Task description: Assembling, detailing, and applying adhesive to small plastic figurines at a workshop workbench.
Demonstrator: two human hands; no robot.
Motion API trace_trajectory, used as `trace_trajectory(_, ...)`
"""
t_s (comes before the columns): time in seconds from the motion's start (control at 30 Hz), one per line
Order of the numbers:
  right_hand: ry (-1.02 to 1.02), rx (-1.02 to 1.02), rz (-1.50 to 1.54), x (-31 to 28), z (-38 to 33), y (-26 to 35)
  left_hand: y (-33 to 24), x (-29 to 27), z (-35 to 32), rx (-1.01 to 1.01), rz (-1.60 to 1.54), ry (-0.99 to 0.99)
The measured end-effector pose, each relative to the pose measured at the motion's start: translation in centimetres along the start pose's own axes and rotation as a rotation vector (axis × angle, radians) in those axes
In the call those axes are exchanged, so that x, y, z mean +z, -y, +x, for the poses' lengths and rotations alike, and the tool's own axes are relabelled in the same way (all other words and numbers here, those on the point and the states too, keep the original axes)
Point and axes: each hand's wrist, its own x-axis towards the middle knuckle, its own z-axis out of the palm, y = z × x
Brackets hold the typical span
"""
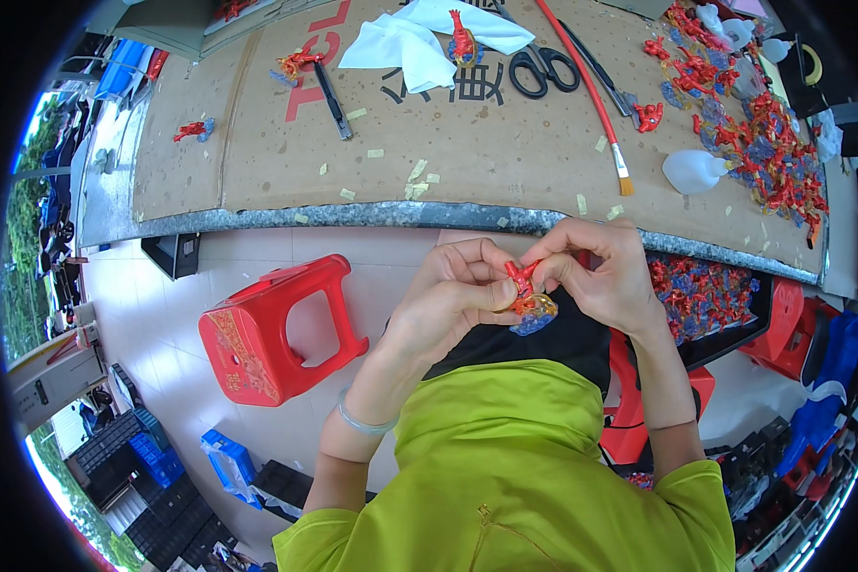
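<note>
My left hand [458, 291] and my right hand [596, 272] meet just below the table edge, both gripping one small red toy figure [524, 286] with a blue and gold base. The fingertips of both hands pinch its upper red part. A pile of similar red and blue figures [767, 153] lies on the cardboard sheet [467, 143] at the far right of the table. A black tray [710, 300] filled with more such figures sits by my right wrist.
On the cardboard lie black scissors [543, 69], a red-handled brush [591, 95], a utility knife [332, 97], white cloth [419, 43] and scraps of tape. A red plastic stool [272, 334] stands on the tiled floor to my left. Blue and black crates [153, 458] sit lower left.
</note>
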Motion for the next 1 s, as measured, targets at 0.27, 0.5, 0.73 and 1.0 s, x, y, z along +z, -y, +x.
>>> trace_trajectory(0.27,-0.033,-0.034,0.083,-0.1,0.0,0.1,1.0,-1.5,0.5,-0.085,-0.21,0.149)
trace_trajectory(0.5,-0.022,-0.169,0.019,-0.4,0.1,-0.5,1.2,-1.8,0.6,-0.125,-0.246,0.215)
trace_trajectory(0.73,0.016,-0.188,0.098,-0.6,0.2,-0.5,0.8,-0.8,0.6,-0.141,-0.281,0.209)
trace_trajectory(1.0,0.038,-0.206,0.135,-0.9,0.1,-0.9,0.8,-0.7,0.5,-0.126,-0.243,0.177)
